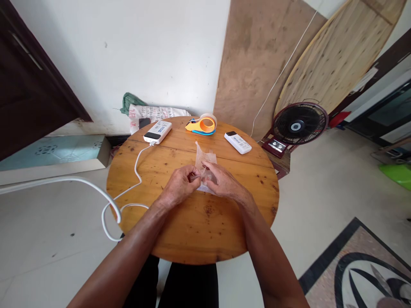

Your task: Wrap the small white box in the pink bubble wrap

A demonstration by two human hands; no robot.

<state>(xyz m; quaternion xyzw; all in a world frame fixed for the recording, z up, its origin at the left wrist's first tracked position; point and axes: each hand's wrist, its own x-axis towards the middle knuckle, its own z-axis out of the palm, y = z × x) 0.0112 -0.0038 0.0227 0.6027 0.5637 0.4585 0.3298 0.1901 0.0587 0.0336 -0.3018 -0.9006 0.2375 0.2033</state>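
A thin, see-through plastic bag [205, 157] lies crumpled near the middle of the round wooden table. My left hand [181, 184] is closed, its thumb and forefinger pinching the bag's left edge. Over the bag's right side arches my right hand [221, 179], thumb and fingers apart with the plastic showing in the gap. Whether anything small is inside the bag is hard to make out. Beyond the hands stands an orange and blue tape dispenser [201, 125] with a roll of clear tape.
A white power bank [158, 131] with a cable [138, 167] plugged in lies at the table's [205, 231] back left. Another white power bank [237, 142] lies at the back right. A fan [298, 126] stands right of the table. Printed sacks [160, 112] lean against the wall.
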